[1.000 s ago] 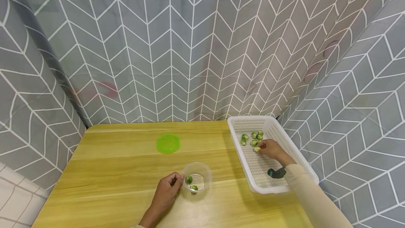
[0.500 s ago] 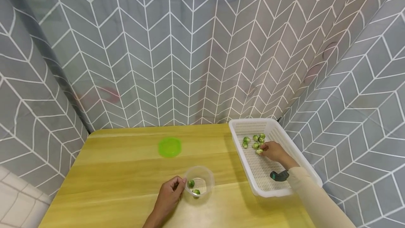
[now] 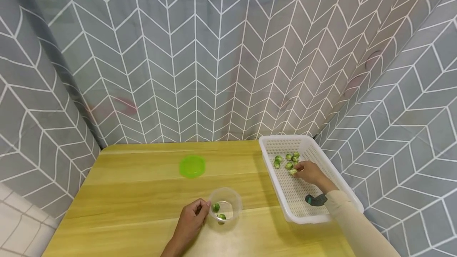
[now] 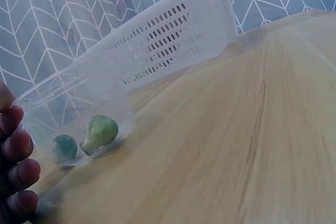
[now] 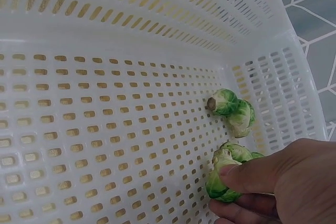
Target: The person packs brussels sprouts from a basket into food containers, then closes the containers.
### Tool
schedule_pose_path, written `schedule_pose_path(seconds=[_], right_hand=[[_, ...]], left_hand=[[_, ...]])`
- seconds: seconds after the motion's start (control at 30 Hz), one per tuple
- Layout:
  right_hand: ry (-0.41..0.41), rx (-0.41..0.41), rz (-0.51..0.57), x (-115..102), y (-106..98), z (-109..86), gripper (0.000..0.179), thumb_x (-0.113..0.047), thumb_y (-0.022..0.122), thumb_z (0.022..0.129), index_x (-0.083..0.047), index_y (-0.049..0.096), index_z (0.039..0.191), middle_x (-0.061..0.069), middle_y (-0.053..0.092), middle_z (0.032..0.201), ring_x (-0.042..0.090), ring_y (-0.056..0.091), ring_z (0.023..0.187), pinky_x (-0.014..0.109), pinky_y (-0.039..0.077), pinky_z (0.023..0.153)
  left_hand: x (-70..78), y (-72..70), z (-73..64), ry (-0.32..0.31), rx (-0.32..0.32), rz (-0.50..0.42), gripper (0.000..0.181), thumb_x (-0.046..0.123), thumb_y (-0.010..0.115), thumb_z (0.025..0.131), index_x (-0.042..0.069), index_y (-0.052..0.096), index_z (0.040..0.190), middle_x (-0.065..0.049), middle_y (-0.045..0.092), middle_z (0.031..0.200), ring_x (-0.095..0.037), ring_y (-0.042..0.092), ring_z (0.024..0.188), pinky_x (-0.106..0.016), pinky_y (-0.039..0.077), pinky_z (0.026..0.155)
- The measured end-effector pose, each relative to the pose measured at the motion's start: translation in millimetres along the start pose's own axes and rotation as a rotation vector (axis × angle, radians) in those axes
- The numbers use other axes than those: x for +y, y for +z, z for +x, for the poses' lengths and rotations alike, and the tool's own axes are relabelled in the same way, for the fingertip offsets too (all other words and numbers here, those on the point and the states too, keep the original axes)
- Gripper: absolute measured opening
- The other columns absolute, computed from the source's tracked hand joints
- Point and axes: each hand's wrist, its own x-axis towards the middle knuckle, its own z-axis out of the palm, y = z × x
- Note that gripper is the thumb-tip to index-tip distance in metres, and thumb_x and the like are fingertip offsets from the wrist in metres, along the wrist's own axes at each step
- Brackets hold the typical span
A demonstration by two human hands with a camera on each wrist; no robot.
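My left hand (image 3: 191,217) pinches the rim of a clear plastic tub (image 3: 233,200) standing on the table. Two green Brussels sprouts (image 4: 101,134) lie at the tub's bottom. At the right, my right hand (image 3: 310,173) reaches down into a white perforated basket (image 3: 296,205). Between thumb and fingers it grips a Brussels sprout (image 5: 216,184), low over the basket floor. Several other Brussels sprouts (image 3: 288,165) lie just beyond and to the left of that hand; two of them (image 5: 224,102) show close together in the right wrist view.
A round bright green lid (image 3: 192,166) lies on the wooden table (image 3: 135,193) behind the tub. Beside the right sleeve, a dark curved object (image 3: 315,200) with a teal patch overlaps the basket. A grey patterned curtain (image 3: 200,70) hangs along the back and sides.
Both hands stay almost in place, the left at the tub's rim and the right at the sprouts. The whole head view has shifted slightly.
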Motion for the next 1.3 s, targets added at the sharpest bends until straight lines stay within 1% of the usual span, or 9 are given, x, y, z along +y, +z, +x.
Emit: schedule_pose_path(seconds=[0.07, 0.23, 0.37, 0.53, 0.6, 0.77, 0.83, 1.1, 1.3], right_hand=[[-0.004, -0.003, 0.005, 2, 0, -0.3, 0.028, -0.009, 0.077, 0.083, 0.006, 0.07, 0.106, 0.016, 0.07, 0.094, 0.028, 0.065, 0.086, 0.039, 0.053, 0.071], [-0.011, 0.0, 0.015, 4, 0, 0.0, 0.028, -0.009, 0.076, 0.084, 0.006, 0.071, 0.106, 0.016, 0.07, 0.094, 0.029, 0.064, 0.087, 0.038, 0.053, 0.07], [-0.022, 0.024, 0.021, 1, 0, -0.2, 0.027, -0.01, 0.076, 0.084, 0.006, 0.071, 0.105, 0.017, 0.071, 0.095, 0.031, 0.065, 0.088, 0.039, 0.053, 0.072], [-0.037, 0.022, 0.05, -6, -1, -0.2, 0.026, -0.01, 0.076, 0.085, 0.006, 0.071, 0.106, 0.02, 0.071, 0.098, 0.034, 0.066, 0.091, 0.039, 0.053, 0.072], [-0.038, 0.019, 0.066, -8, -2, 0.6, 0.027, -0.01, 0.076, 0.086, 0.007, 0.071, 0.107, 0.021, 0.071, 0.099, 0.035, 0.067, 0.092, 0.04, 0.054, 0.072], [-0.038, 0.034, 0.083, -9, -6, 2.3, 0.027, -0.01, 0.075, 0.089, 0.007, 0.071, 0.11, 0.021, 0.071, 0.103, 0.037, 0.068, 0.096, 0.043, 0.056, 0.075], [-0.055, 0.038, 0.088, -9, -8, 2.3, 0.027, -0.009, 0.074, 0.09, 0.008, 0.07, 0.11, 0.022, 0.071, 0.103, 0.039, 0.068, 0.096, 0.044, 0.056, 0.076], [-0.073, 0.078, 0.142, -15, -13, -1.6, 0.032, -0.012, 0.073, 0.092, 0.009, 0.068, 0.116, 0.024, 0.071, 0.107, 0.04, 0.069, 0.098, 0.044, 0.058, 0.078], [-0.093, 0.09, 0.18, -30, -16, -6.7, 0.034, -0.013, 0.073, 0.094, 0.007, 0.067, 0.12, 0.023, 0.071, 0.111, 0.04, 0.069, 0.102, 0.046, 0.057, 0.083]], left_hand=[[0.4, -0.2, -0.2, 0.006, -0.004, -0.013, 0.034, 0.027, 0.065, 0.1, 0.008, 0.06, 0.073, 0.003, 0.049, 0.058, -0.007, 0.045, 0.053, -0.021, 0.04, 0.054], [0.0, -1.2, -1.0, 0.029, -0.028, -0.049, 0.035, 0.033, 0.066, 0.099, 0.01, 0.061, 0.072, 0.003, 0.051, 0.058, -0.007, 0.046, 0.052, -0.022, 0.04, 0.052], [-0.3, -2.3, -1.5, 0.036, -0.028, -0.037, 0.036, 0.035, 0.066, 0.099, 0.011, 0.06, 0.073, 0.003, 0.051, 0.059, -0.008, 0.047, 0.053, -0.023, 0.041, 0.052], [0.8, -5.0, -3.4, 0.01, -0.009, -0.017, 0.036, 0.035, 0.066, 0.098, 0.01, 0.061, 0.073, 0.001, 0.051, 0.059, -0.009, 0.047, 0.053, -0.023, 0.041, 0.053], [1.0, -5.8, -3.4, 0.014, -0.005, -0.012, 0.036, 0.035, 0.066, 0.099, 0.009, 0.061, 0.074, 0.0, 0.052, 0.059, -0.009, 0.047, 0.053, -0.024, 0.041, 0.053], [1.2, -5.9, -1.6, 0.04, -0.023, -0.011, 0.038, 0.038, 0.064, 0.1, 0.01, 0.06, 0.073, 0.001, 0.052, 0.059, -0.009, 0.047, 0.052, -0.024, 0.042, 0.052], [1.3, -5.5, -1.2, 0.041, -0.027, -0.015, 0.039, 0.039, 0.063, 0.099, 0.011, 0.06, 0.073, 0.001, 0.051, 0.059, -0.009, 0.047, 0.052, -0.024, 0.042, 0.051], [1.8, -3.2, 0.0, 0.031, -0.019, -0.015, 0.038, 0.039, 0.065, 0.099, 0.012, 0.06, 0.073, 0.001, 0.052, 0.058, -0.01, 0.047, 0.051, -0.024, 0.041, 0.051], [3.8, -1.9, 0.5, 0.003, -0.009, -0.019, 0.035, 0.032, 0.065, 0.1, 0.009, 0.06, 0.073, -0.001, 0.051, 0.057, -0.009, 0.046, 0.051, -0.023, 0.04, 0.052]])
